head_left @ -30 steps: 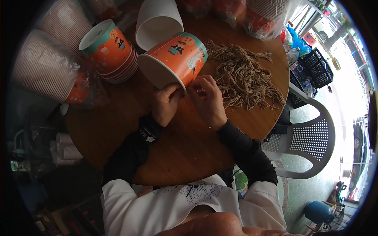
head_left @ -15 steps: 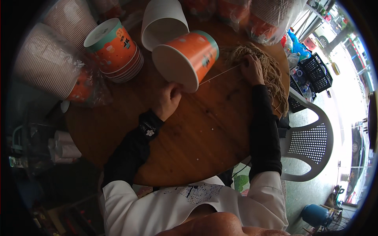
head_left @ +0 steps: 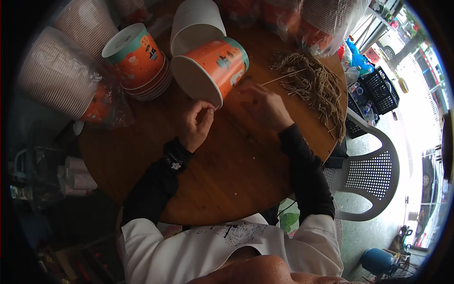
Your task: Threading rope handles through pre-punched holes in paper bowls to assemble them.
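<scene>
An orange paper bucket point(head_left: 220, 61) with a green band lies tilted, its round white end turned toward my left side. My left hand point(head_left: 196, 125) is at its lower rim, thumb and forefinger pinched together; a tiny pale bit shows at the fingertips, too small to name. To the right of the bucket is my right hand point(head_left: 267, 106), its fingers curled and blurred by motion. A thin tan string point(head_left: 286, 76) stretches from these fingers back toward a heap of tan strings point(head_left: 317, 90) on the right of the table.
Nested white tubs point(head_left: 197, 21) lie behind the bucket. A short stack of orange buckets point(head_left: 137, 59) stands at left, near plastic-wrapped stacks point(head_left: 59, 73). More wrapped buckets point(head_left: 326, 23) line the back of the round wooden table point(head_left: 222, 175). A grey plastic chair point(head_left: 371, 173) stands right, below black crates point(head_left: 380, 90).
My right hand has moved left, away from the string heap to beside the bucket, drawing a string. The bucket has shifted slightly left. My left hand stays near its rim.
</scene>
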`<move>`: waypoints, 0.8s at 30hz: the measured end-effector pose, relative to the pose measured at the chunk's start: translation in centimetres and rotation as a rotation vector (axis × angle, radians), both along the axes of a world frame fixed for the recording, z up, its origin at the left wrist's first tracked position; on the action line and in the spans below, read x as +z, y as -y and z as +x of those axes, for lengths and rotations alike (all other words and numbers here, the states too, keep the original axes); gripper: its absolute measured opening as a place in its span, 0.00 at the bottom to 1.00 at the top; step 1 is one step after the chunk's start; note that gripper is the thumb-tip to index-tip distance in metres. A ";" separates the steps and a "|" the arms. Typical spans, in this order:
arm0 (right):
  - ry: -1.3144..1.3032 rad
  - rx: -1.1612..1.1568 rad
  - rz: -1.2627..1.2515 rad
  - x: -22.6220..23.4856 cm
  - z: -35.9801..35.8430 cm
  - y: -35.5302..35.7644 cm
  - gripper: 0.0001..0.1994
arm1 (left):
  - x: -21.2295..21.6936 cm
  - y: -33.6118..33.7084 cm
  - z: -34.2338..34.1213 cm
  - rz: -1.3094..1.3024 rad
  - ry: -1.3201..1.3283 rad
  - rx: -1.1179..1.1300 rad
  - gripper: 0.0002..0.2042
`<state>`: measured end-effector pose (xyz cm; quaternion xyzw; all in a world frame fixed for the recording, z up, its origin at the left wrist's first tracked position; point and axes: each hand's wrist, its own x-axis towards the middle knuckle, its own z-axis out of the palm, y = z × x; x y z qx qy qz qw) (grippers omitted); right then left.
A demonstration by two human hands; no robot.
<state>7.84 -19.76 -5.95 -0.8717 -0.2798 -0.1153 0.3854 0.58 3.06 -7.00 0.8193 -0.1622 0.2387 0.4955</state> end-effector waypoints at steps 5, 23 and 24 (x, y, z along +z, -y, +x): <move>0.210 0.176 0.010 0.6 -1.6 -2.3 0.09 | -0.7 0.2 -0.1 -0.262 -0.071 -0.177 0.02; 0.079 0.338 -0.270 2.2 -5.8 -3.5 0.05 | 0.6 -0.3 -0.9 -0.447 -0.080 -0.017 0.09; -0.145 0.320 -0.155 2.7 -6.0 -3.5 0.06 | -0.1 -0.5 -0.8 -0.446 -0.079 -0.006 0.09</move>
